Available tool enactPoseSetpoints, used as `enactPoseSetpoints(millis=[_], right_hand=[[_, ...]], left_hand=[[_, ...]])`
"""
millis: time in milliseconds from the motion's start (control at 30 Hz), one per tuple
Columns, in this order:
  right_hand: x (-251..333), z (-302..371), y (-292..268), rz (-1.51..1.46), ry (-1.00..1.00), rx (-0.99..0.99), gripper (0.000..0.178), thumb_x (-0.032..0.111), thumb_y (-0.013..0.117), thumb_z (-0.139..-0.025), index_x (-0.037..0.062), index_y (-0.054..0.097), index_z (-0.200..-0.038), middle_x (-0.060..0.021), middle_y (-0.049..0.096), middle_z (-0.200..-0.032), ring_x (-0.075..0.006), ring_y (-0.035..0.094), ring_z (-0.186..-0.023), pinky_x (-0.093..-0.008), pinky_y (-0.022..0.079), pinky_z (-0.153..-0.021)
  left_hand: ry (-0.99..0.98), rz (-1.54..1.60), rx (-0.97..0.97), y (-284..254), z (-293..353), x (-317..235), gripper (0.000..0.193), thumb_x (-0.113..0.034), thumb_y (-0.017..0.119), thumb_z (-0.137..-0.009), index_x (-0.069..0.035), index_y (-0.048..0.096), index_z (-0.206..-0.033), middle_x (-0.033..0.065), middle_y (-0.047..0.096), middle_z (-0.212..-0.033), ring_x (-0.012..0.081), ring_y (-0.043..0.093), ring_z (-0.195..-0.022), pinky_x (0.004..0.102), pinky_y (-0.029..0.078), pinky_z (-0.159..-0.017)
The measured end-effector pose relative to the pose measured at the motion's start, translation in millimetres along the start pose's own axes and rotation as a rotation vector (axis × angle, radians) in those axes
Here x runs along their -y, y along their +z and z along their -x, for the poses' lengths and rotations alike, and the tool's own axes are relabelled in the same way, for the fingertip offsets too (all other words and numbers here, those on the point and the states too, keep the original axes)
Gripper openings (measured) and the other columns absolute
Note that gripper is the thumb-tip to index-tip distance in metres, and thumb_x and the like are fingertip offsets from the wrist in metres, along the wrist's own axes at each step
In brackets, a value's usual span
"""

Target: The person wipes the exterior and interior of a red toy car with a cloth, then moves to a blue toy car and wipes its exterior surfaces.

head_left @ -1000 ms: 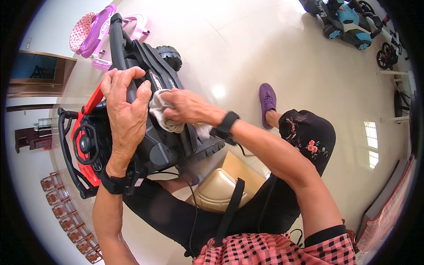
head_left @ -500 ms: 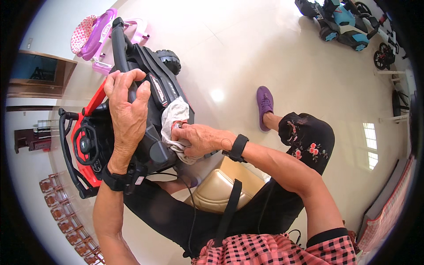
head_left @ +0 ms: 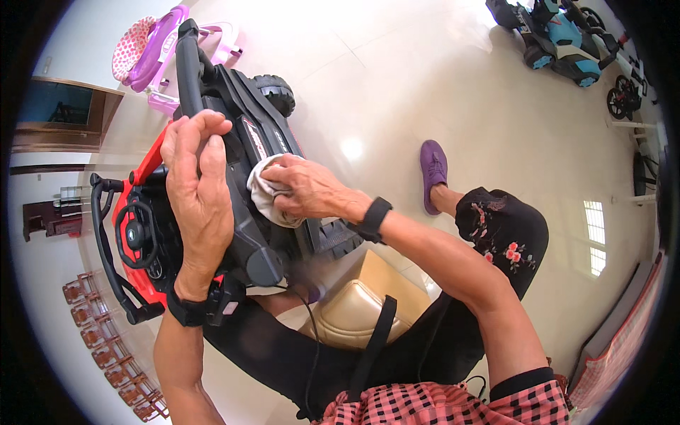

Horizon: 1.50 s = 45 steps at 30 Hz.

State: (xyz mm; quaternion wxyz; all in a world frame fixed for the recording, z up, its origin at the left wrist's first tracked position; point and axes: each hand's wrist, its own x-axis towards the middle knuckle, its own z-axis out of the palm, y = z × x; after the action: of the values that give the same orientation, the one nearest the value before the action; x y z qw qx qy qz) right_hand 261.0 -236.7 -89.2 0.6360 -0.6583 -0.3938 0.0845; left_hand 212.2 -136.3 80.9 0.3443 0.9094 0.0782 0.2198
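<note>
A black and red ride-on toy car [head_left: 234, 219] is tipped in front of me, its seat and steering wheel [head_left: 137, 234] turned to the left. Along its upper side runs a thick black bar [head_left: 190, 71]. My left hand [head_left: 200, 191] rests over this bar, fingers extended and slightly bent, not wrapped round anything that I can see. In my right hand [head_left: 312, 188] is a bunched whitish cloth [head_left: 263, 202], pressed against the car's black side panel. My fingers hide part of the cloth, and a small reddish spot shows at them.
Knobbly black wheels [head_left: 275, 94] stick out from the car. A gold padded stool [head_left: 354, 312] is between my legs. A purple and pink baby walker [head_left: 159, 53] stands at the far left, a blue and black toy vehicle [head_left: 559, 42] at the far right. Wooden chairs [head_left: 106, 340] line the left.
My right hand has moved the cloth up and left along the panel, uncovering a lower wheel. The left hand's fingers have straightened somewhat on the bar.
</note>
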Motion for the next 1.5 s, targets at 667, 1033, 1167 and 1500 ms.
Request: enactPoseSetpoints(millis=[667,1033,1167,1500], right_hand=[[-37.7,-131.6,3.1,0.393,0.089,0.152,0.027,0.026,0.062,-0.072,0.013,0.074,-0.093,-0.0195,0.065,-0.072,-0.0377,0.066,-0.071,-0.0445,0.054,-0.066],[-59.8,-24.8,-8.7,-0.205,0.206,0.275,0.037,0.019,0.065,-0.072,0.0104,0.07,-0.108,-0.0134,0.069,-0.098,-0.0291,0.065,-0.094,-0.0382,0.051,-0.085],[-55.1,-47.4,-6.3,-0.319,0.402,0.287,0.035,0.025,0.06,-0.076,0.0089,0.069,-0.105,-0.0154,0.069,-0.1,-0.0279,0.065,-0.093,-0.0385,0.05,-0.084],[-87.9,-93.5,23.9,0.183,0.335,0.113,0.036,0.025,0.05,-0.087,-0.0039,0.05,-0.108,-0.0364,0.059,-0.1,-0.0495,0.06,-0.095,-0.052,0.048,-0.086]], left_hand=[[0.034,-0.142,0.044,-3.0,1.0,-2.4,0.02,-0.003,0.051,-0.09,-0.001,0.061,-0.107,0.0042,0.061,-0.107,0.0279,0.037,-0.127,0.0398,0.023,-0.109],[0.069,-0.18,0.082,2.1,2.1,-0.9,0.02,-0.004,0.047,-0.094,-0.003,0.061,-0.108,0.0038,0.058,-0.112,0.022,0.041,-0.126,0.0366,0.022,-0.112],[0.013,-0.198,0.048,-6.9,5.3,-4.9,0.019,-0.007,0.048,-0.095,-0.002,0.061,-0.107,0.0038,0.06,-0.111,0.0217,0.04,-0.127,0.0354,0.024,-0.111],[0.033,-0.136,0.034,1.4,1.7,-3.0,0.016,-0.004,0.054,-0.09,-0.003,0.062,-0.104,0.0035,0.061,-0.105,0.026,0.036,-0.127,0.0377,0.024,-0.108]])
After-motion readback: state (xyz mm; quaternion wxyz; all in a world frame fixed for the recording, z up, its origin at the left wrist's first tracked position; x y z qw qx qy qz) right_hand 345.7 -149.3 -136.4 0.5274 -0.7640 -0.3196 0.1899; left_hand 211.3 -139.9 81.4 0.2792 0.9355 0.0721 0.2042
